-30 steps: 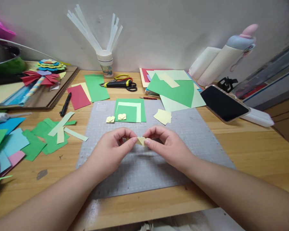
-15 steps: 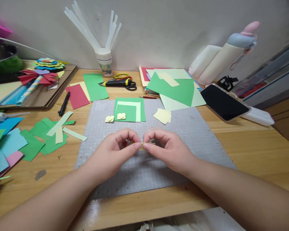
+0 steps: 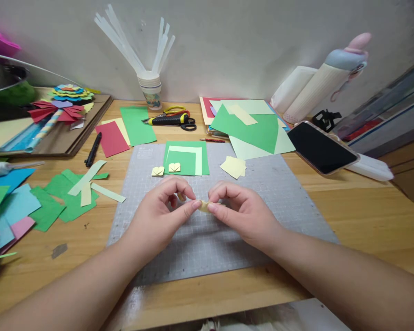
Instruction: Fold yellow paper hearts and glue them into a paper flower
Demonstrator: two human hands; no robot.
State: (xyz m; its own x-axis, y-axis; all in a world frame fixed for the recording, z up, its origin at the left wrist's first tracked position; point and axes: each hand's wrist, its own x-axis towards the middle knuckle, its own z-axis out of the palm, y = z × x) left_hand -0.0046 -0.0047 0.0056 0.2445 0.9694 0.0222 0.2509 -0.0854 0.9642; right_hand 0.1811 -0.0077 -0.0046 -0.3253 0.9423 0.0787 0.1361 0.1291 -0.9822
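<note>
In the head view, the left hand (image 3: 158, 214) and right hand (image 3: 244, 214) pinch a small yellow paper (image 3: 204, 207) between thumbs and forefingers, above the grey mat (image 3: 179, 257). The fingertips cover much of it, so its folds are hard to make out. Beyond the left hand are two heart-shaped folded papers (image 3: 174, 167), one lying on a green sheet (image 3: 184, 164). Loose yellow squares (image 3: 232, 167) lie beyond the right hand; a phone (image 3: 320, 148) rests farther to its right.

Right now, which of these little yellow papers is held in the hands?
The small piece pinched between left hand and right hand; the two folded hearts and loose yellow slips lie farther off, untouched.
</note>
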